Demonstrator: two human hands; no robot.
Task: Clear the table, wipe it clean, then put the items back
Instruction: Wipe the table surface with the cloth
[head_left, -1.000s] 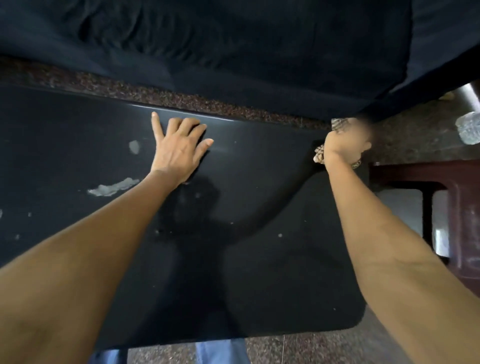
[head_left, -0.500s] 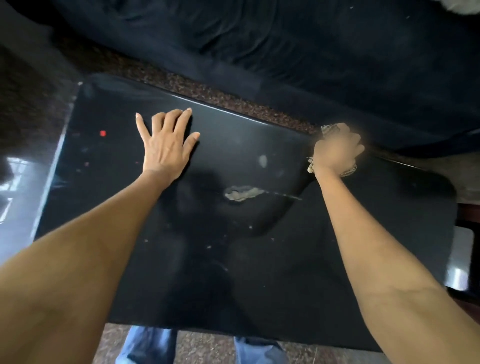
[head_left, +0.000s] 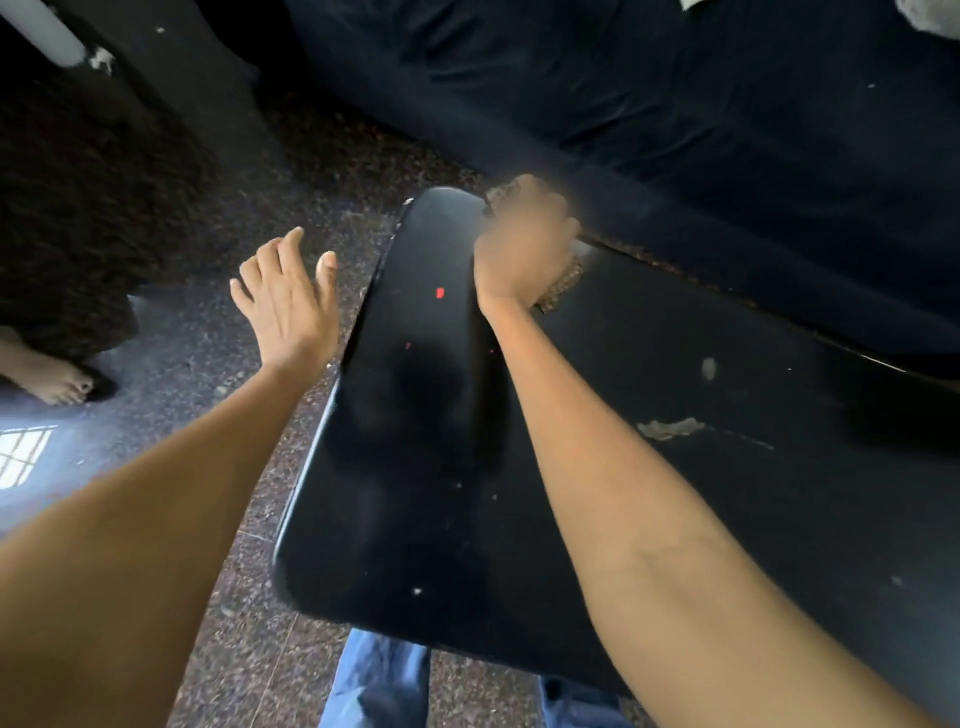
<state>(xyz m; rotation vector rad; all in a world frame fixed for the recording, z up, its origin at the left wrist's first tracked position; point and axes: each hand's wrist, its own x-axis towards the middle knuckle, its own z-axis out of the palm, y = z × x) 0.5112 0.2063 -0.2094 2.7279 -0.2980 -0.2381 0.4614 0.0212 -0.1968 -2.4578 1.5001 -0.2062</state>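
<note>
The table (head_left: 649, 519) is glossy black with rounded corners, flecked with pale specks, a small red spot and a greyish smear toward its right; the right hand (head_left: 524, 244), blurred, grips a patterned brownish cloth (head_left: 563, 283) bunched on the tabletop's far edge near the left corner; the left hand (head_left: 285, 301) hovers beyond the table's left edge over the speckled floor (head_left: 249, 597), fingers spread and relaxed, holding nothing.

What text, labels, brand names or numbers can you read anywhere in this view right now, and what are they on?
None: no readable writing shows anywhere.
The black table bears only pale smears and a small red speck, no letters.
The cloth under the right hand is patterned and motion-blurred, with no print.
The left hand holds nothing.
</note>
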